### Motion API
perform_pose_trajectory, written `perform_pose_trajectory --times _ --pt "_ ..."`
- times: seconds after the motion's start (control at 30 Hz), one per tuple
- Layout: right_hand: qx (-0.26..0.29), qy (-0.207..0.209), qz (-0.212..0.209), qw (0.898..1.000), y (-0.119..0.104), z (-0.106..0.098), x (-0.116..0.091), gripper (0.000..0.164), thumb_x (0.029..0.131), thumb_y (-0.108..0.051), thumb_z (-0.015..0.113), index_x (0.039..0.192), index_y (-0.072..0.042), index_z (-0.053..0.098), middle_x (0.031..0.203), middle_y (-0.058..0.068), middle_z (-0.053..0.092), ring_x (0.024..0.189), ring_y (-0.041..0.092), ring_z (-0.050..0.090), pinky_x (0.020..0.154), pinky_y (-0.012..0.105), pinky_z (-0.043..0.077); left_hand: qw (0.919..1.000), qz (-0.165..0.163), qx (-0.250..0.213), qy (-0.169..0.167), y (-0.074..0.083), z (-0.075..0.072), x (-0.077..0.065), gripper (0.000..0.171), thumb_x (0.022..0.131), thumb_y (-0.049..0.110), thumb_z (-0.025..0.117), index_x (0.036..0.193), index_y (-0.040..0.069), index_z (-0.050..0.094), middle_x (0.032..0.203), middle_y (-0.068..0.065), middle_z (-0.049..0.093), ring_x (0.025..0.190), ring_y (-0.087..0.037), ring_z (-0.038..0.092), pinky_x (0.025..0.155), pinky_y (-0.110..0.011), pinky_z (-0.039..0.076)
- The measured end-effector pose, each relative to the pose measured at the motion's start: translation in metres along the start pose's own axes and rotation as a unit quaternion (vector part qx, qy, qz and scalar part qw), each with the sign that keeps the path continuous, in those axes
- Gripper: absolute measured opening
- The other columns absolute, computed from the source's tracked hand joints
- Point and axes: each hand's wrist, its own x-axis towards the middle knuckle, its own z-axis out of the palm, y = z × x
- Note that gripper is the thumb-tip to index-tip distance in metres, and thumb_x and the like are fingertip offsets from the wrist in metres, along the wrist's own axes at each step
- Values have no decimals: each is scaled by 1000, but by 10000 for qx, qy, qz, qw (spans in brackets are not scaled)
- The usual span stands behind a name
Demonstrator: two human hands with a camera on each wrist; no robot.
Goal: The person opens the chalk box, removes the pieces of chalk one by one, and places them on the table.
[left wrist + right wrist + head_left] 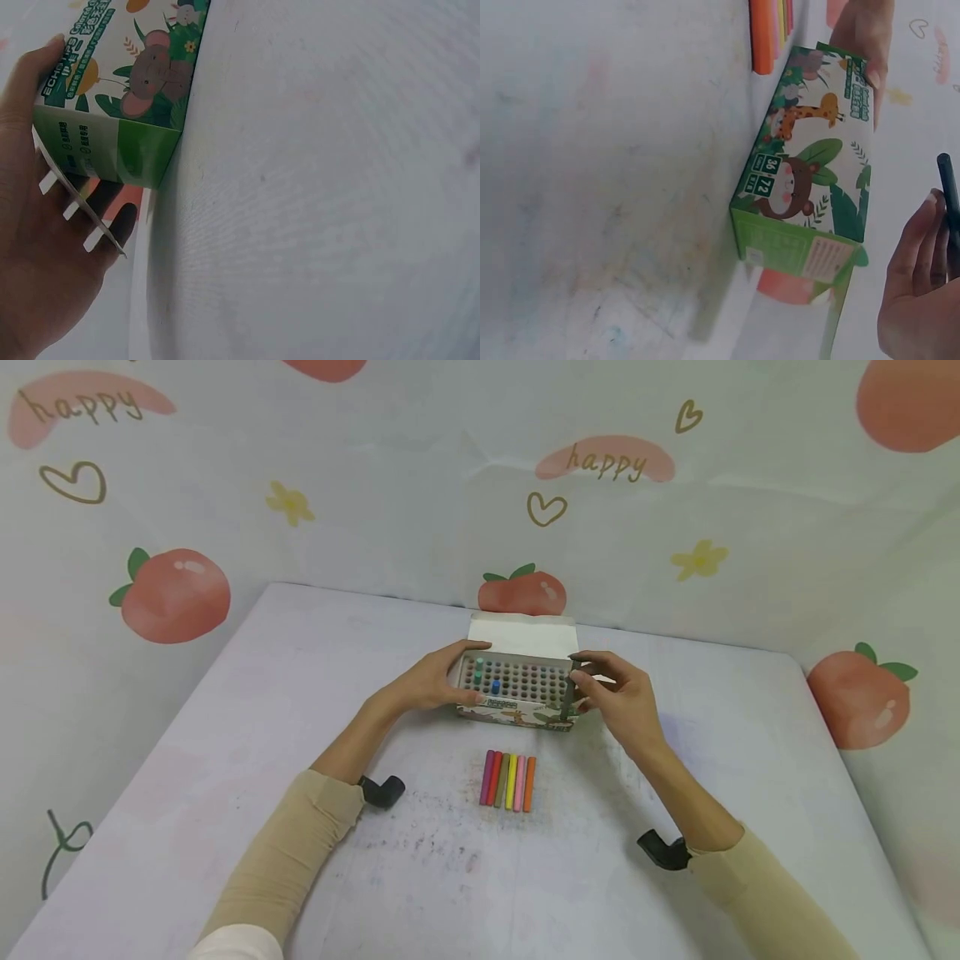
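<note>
A cardboard box (517, 716) printed with cartoon animals stands on the table, lid raised at the back. Inside it, a grey tray (525, 657) with rows of round holes bears two green sticks (477, 677) and one blue stick (496, 686). My left hand (429, 681) grips the box's left end, thumb at the front and fingers behind. Between thumb and fingers, my right hand (618, 693) pinches a long dark chalk stick (949, 187) beside the box's right end. In the right wrist view, stick and hand are apart from the box.
In front of the box, several coloured sticks (507, 782) lie side by side: purple, red, olive, yellow, pink and orange. The white table (420, 877) has colour smudges. A patterned cloth (420, 485) hangs behind it. Black wrist mounts (384, 792) stick out below both hands.
</note>
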Motion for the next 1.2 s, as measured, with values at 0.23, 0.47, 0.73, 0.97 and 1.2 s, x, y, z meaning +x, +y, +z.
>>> perform_pose_trajectory --times 0.23,0.47,0.73,0.97,1.2 --pt "-16 -180 448 9988 1 -1 -18 34 94 -18 71 123 -1 64 94 6 67 73 26 68 62 37 57 10000 8 -21 1 -2 1 1 84 83 34 82 153 27 36 126 -4 56 102 -22 54 89 -43 44" --pt "-194 -490 918 9944 9 2 -35 34 94 -15 70 124 0 65 95 14 67 73 34 69 64 38 57 10000 56 13 -47 -2 0 -1 84 83 36 81 154 28 35 134 -3 52 113 -22 51 98 -47 40" --pt "-145 -756 1419 9869 23 9 -50 35 93 -14 72 123 0 65 94 16 67 71 28 70 65 41 58 9998 107 122 -66 -2 0 -2 86 83 38 80 155 30 34 151 -3 41 137 -23 37 110 -50 30" --pt "-82 -1060 1651 9805 33 15 -55 34 92 -10 71 124 1 65 92 15 69 67 24 69 64 42 57 9998 165 129 -57 -1 0 -3 86 83 37 81 155 29 33 155 -4 37 143 -25 31 112 -52 26" --pt "-20 -1099 1908 9755 37 18 -60 33 92 -10 72 122 3 65 91 15 70 69 21 70 65 40 58 9997 180 147 -49 -1 -1 -3 86 84 38 80 155 28 34 153 -4 39 142 -24 33 112 -52 27"
